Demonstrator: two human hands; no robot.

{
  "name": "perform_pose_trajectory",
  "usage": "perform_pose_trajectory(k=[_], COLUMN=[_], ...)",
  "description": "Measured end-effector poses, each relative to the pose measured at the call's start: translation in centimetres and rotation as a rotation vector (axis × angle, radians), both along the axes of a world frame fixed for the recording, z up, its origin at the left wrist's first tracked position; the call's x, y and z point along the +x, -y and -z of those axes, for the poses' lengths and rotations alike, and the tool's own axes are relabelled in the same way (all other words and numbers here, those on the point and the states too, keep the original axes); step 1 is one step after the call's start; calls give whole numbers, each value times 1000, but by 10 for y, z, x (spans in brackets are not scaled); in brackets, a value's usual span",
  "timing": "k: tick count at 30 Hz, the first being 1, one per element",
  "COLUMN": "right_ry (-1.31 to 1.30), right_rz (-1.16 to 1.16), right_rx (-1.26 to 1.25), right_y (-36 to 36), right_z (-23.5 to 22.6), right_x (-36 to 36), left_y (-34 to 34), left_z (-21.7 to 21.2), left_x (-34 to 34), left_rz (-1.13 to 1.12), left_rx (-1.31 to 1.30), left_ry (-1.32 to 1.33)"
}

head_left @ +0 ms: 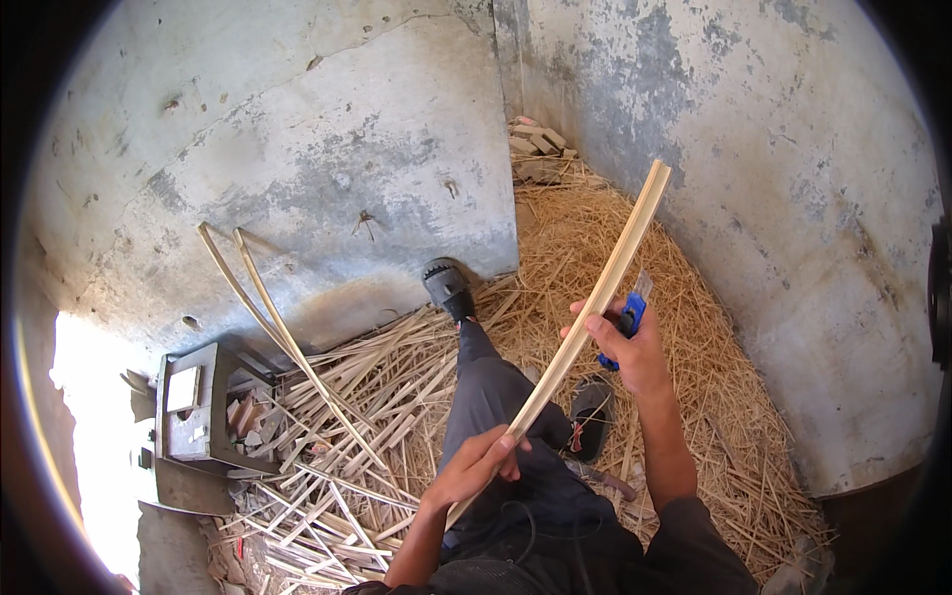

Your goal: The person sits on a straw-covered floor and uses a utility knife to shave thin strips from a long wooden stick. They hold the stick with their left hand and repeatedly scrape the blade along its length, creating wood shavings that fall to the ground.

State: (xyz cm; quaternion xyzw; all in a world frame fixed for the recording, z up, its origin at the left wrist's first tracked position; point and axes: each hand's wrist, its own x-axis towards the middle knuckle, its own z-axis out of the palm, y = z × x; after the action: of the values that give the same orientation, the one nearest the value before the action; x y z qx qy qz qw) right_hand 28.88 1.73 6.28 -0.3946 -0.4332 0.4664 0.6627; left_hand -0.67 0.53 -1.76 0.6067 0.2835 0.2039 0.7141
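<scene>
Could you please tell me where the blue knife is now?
In the head view, the blue knife is right of centre, in the right hand, beside the wooden strip.

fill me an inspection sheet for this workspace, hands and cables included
Surface: floor strewn with straw-like shavings.
Things in use: long pale strip; blue utility knife, blade out.
Clutter: heaped pale slats; dark wooden box with broken pieces inside.
Hands: left hand grips the strip's lower part; right hand holds the knife and touches the strip.
Cables: nothing seen.
Surroundings: stained walls; stacked bricks near the corner.
</scene>
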Motion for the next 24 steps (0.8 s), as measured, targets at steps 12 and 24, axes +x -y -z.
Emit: perform_pose_trajectory(k=[12,24], right_ry=[187,981], right_rz=[178,301], right_rx=[161,461], right_y=[7,42], right_z=[3,22], right_x=[-7,-28], left_y=[5,11], left_z=[-36,-78], left_x=[31,36], left_rz=[-196,-283], left_rx=[226,276], left_ry=[-89,-24])
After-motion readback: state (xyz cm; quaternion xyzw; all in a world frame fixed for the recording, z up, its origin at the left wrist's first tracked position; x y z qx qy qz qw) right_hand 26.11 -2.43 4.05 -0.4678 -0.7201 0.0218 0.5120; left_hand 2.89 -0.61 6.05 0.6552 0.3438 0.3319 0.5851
